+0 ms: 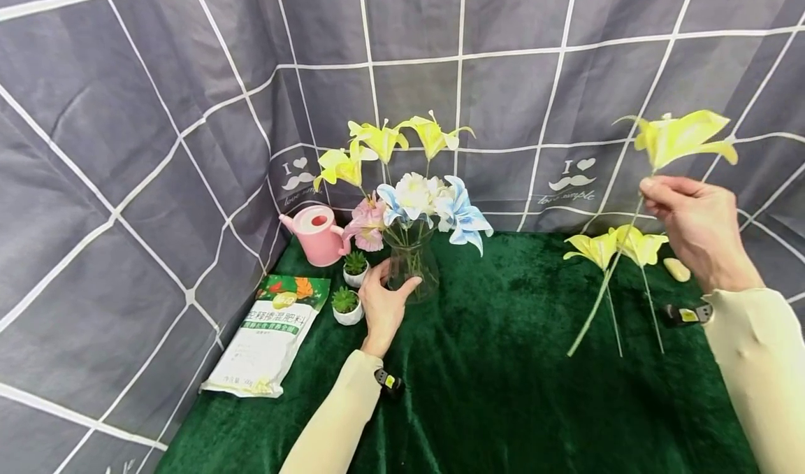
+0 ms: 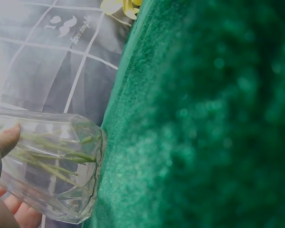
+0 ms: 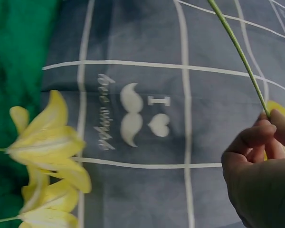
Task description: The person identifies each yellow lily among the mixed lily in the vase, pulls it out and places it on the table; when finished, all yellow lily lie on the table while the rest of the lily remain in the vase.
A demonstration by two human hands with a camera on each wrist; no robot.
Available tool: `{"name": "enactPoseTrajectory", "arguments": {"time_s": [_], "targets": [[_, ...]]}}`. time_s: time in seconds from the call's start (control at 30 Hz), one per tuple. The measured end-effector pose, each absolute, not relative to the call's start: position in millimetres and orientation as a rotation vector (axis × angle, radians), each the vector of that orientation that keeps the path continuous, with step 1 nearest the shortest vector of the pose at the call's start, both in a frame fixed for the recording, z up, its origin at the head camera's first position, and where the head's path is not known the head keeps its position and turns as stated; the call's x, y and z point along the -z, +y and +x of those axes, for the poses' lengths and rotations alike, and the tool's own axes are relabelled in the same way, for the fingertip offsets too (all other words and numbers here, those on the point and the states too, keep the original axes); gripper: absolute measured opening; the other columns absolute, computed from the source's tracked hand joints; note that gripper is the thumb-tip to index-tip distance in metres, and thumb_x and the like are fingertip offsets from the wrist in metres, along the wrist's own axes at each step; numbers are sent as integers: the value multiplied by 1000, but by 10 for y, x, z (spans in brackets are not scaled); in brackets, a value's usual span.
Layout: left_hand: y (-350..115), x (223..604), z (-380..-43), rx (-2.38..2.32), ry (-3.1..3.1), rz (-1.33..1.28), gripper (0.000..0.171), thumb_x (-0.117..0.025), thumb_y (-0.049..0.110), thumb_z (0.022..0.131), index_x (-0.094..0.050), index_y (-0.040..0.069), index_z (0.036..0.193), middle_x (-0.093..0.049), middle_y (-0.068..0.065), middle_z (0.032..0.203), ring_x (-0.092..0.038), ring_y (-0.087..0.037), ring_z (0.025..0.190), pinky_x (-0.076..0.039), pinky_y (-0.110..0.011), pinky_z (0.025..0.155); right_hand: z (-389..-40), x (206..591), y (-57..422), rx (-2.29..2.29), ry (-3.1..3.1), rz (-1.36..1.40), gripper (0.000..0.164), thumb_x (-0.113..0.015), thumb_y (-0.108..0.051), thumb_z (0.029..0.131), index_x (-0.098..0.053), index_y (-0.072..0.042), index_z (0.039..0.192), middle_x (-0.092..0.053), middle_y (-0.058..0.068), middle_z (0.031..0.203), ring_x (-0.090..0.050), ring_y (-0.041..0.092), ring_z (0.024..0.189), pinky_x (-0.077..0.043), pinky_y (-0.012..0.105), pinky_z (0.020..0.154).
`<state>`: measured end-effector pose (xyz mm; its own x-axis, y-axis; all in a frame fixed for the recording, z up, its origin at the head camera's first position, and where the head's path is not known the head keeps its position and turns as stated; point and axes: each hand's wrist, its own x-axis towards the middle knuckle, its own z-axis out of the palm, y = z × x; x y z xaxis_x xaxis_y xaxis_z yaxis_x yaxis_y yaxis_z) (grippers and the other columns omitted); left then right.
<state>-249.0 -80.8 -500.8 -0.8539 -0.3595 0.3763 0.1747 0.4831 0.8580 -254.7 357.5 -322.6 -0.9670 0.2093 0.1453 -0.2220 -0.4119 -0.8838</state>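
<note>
My left hand point(image 1: 385, 307) grips the lower part of a clear glass vase point(image 1: 423, 268), thumb across its front, fingers behind. Green stems show through the glass in the left wrist view. Out of the vase rise several yellow lilies point(image 1: 377, 142), blue-and-white lilies point(image 1: 465, 212), a white bloom point(image 1: 416, 193) and a pink flower point(image 1: 367, 224). On the right, raised above the cloth, my right hand point(image 1: 701, 226) pinches a yellow lily point(image 1: 682, 138) by its stem just below the bloom. That stem slants down and left. Two more yellow lilies point(image 1: 594, 250) lie beneath it on the cloth.
Left of the vase stand two small potted succulents point(image 1: 347, 306) and a pink watering can point(image 1: 317, 235). A fertilizer bag point(image 1: 264, 341) lies at the left edge. A pale stone point(image 1: 676, 270) sits near the right hand. Grey checked curtain point(image 1: 509, 96) encloses the green cloth point(image 1: 503, 390).
</note>
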Motion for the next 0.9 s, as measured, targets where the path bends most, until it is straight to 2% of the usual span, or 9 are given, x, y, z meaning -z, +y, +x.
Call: {"name": "enactPoseTrajectory", "arguments": {"time_s": [0.17, 0.4, 0.5, 0.63, 0.77, 0.9], "targets": [[-807, 5005, -2492, 1371, -2210, 149, 61, -91, 39, 72, -69, 18, 125, -70, -7, 120, -67, -27, 109, -56, -46, 95, -2545, 3474, 3502, -2282, -1900, -73, 6, -79, -8, 86, -82, -10, 91, -73, -7, 71, -60, 4, 62, -50, 17, 57], [-807, 5004, -2487, 1355, -2201, 129, 62, -91, 38, 72, -69, 16, 125, -71, -7, 119, -68, -26, 108, -57, -44, 94, -2638, 3889, 3366, -1954, -2336, -150, 11, -75, -23, 91, -80, -28, 83, -63, -20, 65, -53, -1, 63, -44, 17, 58], [-813, 5005, -2489, 1358, -2201, 131, 62, -91, 38, 72, -69, 16, 125, -71, -7, 120, -68, -26, 108, -56, -44, 94, -2713, 4069, 3309, -1840, -2459, -154, 9, -74, -26, 92, -80, -28, 86, -62, -23, 65, -53, -2, 63, -45, 16, 58], [-815, 5006, -2496, 1368, -2212, 144, 62, -91, 38, 72, -69, 17, 126, -71, -6, 120, -67, -26, 109, -56, -45, 95, -2789, 4274, 3230, -1785, -2549, -140, 11, -74, -29, 93, -79, -20, 95, -62, -23, 68, -54, -2, 64, -48, 16, 61], [-811, 5005, -2497, 1378, -2211, 142, 61, -90, 38, 73, -69, 18, 126, -70, -6, 120, -66, -27, 110, -56, -46, 95, -2843, 4468, 3159, -1746, -2602, -163, 17, -73, -31, 93, -78, -15, 97, -61, -22, 67, -55, -2, 64, -50, 17, 63], [-806, 5005, -2485, 1390, -2205, 137, 61, -90, 39, 73, -69, 18, 126, -70, -7, 120, -66, -28, 109, -55, -48, 95, -2894, 4657, 3123, -1786, -2615, -212, 13, -73, -28, 93, -77, -16, 95, -62, -22, 67, -57, -3, 65, -53, 17, 65]]}}
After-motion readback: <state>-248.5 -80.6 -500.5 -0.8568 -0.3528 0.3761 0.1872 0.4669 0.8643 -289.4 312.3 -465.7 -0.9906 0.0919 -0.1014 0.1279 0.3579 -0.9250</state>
